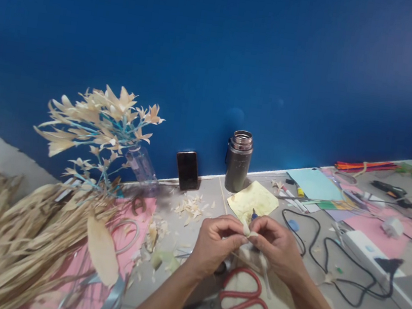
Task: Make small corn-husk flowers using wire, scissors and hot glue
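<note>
My left hand (217,240) and my right hand (277,246) meet above the table and pinch a small pale husk strip (248,230) between their fingertips. A thin wooden stick (248,262) runs under the hands; whether a hand holds it I cannot tell. Red-handled scissors (244,303) lie flat on the table just below my hands. A yellow sheet of paper (253,201) lies just beyond my fingers.
Dried husk leaves (13,245) pile at the left over pink paper (145,207). A husk-flower bouquet (98,129), phone (187,170) and steel flask (238,161) stand by the blue wall. Black cables (324,263), a power strip (382,261) and coloured paper (317,184) fill the right.
</note>
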Motion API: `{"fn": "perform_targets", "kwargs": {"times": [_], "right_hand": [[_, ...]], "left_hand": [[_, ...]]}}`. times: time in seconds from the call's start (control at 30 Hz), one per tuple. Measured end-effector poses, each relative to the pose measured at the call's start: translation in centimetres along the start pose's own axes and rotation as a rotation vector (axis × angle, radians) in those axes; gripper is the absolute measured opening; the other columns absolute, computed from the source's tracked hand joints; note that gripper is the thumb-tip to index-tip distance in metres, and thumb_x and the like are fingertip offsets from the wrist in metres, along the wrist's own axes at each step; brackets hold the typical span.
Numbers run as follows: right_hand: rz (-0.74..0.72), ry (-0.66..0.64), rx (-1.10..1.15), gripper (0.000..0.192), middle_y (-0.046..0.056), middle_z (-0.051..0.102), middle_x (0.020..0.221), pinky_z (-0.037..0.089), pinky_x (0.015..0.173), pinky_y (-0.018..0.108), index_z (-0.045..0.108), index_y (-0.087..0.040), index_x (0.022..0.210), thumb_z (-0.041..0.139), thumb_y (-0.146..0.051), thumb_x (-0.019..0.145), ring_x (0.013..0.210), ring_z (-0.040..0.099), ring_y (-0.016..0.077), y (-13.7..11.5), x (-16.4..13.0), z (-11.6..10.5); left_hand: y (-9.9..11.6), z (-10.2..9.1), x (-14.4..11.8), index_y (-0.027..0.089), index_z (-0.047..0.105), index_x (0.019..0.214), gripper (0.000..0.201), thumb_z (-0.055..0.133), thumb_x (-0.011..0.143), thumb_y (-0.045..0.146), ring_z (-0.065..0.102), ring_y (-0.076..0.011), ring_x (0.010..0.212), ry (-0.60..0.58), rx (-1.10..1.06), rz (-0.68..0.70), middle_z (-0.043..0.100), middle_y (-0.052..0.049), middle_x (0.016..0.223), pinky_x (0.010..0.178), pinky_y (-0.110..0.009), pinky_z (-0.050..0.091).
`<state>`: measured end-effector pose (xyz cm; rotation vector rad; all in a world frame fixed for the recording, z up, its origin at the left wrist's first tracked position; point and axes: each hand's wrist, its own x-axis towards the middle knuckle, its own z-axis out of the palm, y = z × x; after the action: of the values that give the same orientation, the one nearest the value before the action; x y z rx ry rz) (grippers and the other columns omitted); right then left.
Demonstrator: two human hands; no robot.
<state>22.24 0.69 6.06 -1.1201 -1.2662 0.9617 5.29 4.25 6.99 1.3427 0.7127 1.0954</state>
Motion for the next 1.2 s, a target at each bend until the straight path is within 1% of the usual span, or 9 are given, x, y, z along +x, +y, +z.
{"fn": "perform_targets", "kwargs": {"times": [0.1,0.23,0.4,0.5,0.6,0.7,0.87,1.03,1.2], "right_hand": [[0.0,-0.008,-0.009,0.029,-0.001,0.061,0.068,0.044,0.058,0.026,0.064,-0.02,0.073,0.077,-0.045,0.081,0.063,0.053,0.015,0.2,0.0,-0.1],[0.004,-0.017,-0.033,0.029,0.0,0.061,0.069,0.044,0.058,0.026,0.064,-0.02,0.075,0.076,-0.045,0.082,0.063,0.054,0.015,0.4,0.0,-0.1],[-0.017,0.007,-0.076,0.027,0.001,0.063,0.071,0.046,0.06,0.027,0.067,-0.019,0.077,0.073,-0.045,0.083,0.065,0.057,0.0164,0.3,0.0,0.0],[-0.022,0.018,-0.097,0.026,0.002,0.065,0.073,0.047,0.06,0.027,0.068,-0.019,0.078,0.071,-0.044,0.084,0.066,0.059,0.0171,0.3,-0.1,0.1],[-0.025,0.028,-0.095,0.025,0.002,0.065,0.072,0.048,0.06,0.027,0.068,-0.019,0.079,0.07,-0.043,0.085,0.066,0.059,0.0168,0.4,-0.1,0.2],[-0.031,0.042,-0.077,0.024,0.002,0.065,0.074,0.047,0.059,0.027,0.069,-0.019,0.08,0.069,-0.042,0.086,0.066,0.058,0.0164,0.8,-0.2,0.4],[-0.078,0.051,-0.115,0.021,0.002,0.066,0.076,0.048,0.062,0.027,0.07,-0.019,0.08,0.067,-0.038,0.088,0.068,0.059,0.0166,0.9,-0.3,0.6],[-0.133,0.067,-0.13,0.02,0.002,0.066,0.075,0.049,0.062,0.026,0.069,-0.02,0.078,0.068,-0.036,0.088,0.068,0.061,0.0168,0.7,-0.3,0.6],[-0.182,0.081,-0.188,0.019,0.003,0.067,0.08,0.049,0.063,0.027,0.07,-0.02,0.08,0.065,-0.035,0.092,0.073,0.063,0.0184,0.9,-0.4,0.7]], "left_hand": [[-0.2,0.0,0.1,0.017,0.078,0.069,0.006,0.083,0.07,0.02,0.056,-0.0127,0.06,-0.008,-0.034,-0.026,0.067,-0.003,0.071,0.058,-0.024,0.044],[-0.5,0.1,0.1,0.015,0.075,0.069,0.007,0.082,0.068,0.018,0.053,-0.0116,0.06,0.014,-0.042,-0.033,0.065,-0.001,0.068,0.057,-0.023,0.041],[-0.6,0.3,0.0,0.015,0.075,0.07,0.004,0.079,0.071,0.016,0.056,-0.0132,0.066,0.071,0.047,0.019,0.067,-0.002,0.071,0.062,-0.024,0.042],[-0.6,0.4,0.0,0.016,0.075,0.07,0.003,0.076,0.072,0.014,0.056,-0.0134,0.066,0.091,0.089,0.045,0.068,-0.002,0.071,0.062,-0.024,0.042],[-0.6,0.6,0.0,0.016,0.075,0.07,0.006,0.074,0.074,0.011,0.058,-0.0139,0.067,0.131,0.162,0.107,0.069,-0.002,0.071,0.063,-0.024,0.044],[-0.6,0.6,-0.1,0.017,0.076,0.071,0.01,0.074,0.077,0.01,0.061,-0.0141,0.068,0.182,0.282,0.222,0.071,-0.003,0.072,0.063,-0.023,0.046],[-0.7,0.7,-0.4,0.018,0.079,0.08,0.014,0.07,0.083,0.007,0.065,-0.0144,0.07,0.177,0.393,0.37,0.074,-0.004,0.078,0.067,-0.023,0.051],[-1.0,0.7,-0.5,0.02,0.08,0.086,0.018,0.069,0.086,0.006,0.068,-0.0149,0.074,0.151,0.401,0.416,0.076,-0.004,0.081,0.07,-0.023,0.053],[-1.3,0.7,-0.5,0.021,0.081,0.087,0.019,0.07,0.086,0.006,0.069,-0.0144,0.074,0.162,0.416,0.439,0.076,-0.003,0.082,0.07,-0.023,0.054]]}}
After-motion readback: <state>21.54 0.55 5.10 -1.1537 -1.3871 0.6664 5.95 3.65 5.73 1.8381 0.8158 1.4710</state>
